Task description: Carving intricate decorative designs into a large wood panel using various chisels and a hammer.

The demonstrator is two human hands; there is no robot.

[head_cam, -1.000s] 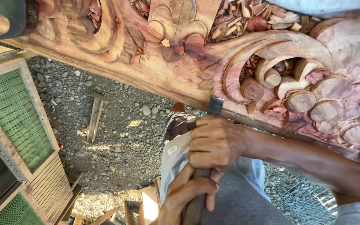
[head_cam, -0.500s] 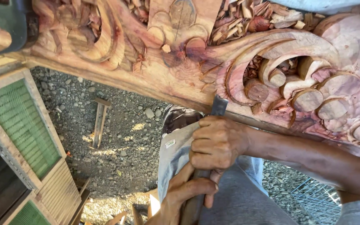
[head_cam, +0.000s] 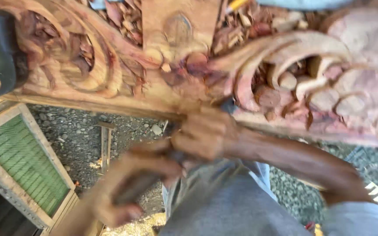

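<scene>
Reddish carved wooden panel with scrollwork spans the frame at 12 o'clock, wood chips lying in its recesses. Green louvered wooden shutter lies at 8 o'clock on gravel. Right hand, centre, grasps a dark-bladed chisel touching the panel's lower edge. Left hand, at 7 o'clock, is blurred, clenched round the handle end.

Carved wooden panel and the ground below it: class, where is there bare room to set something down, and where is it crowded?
Bare room: the gravel ground between the green louvred shutter and the wooden mallet. Crowded: the carved panel is littered with wood chips, and both blurred hands, left and right, grip a chisel at its lower edge.
</scene>
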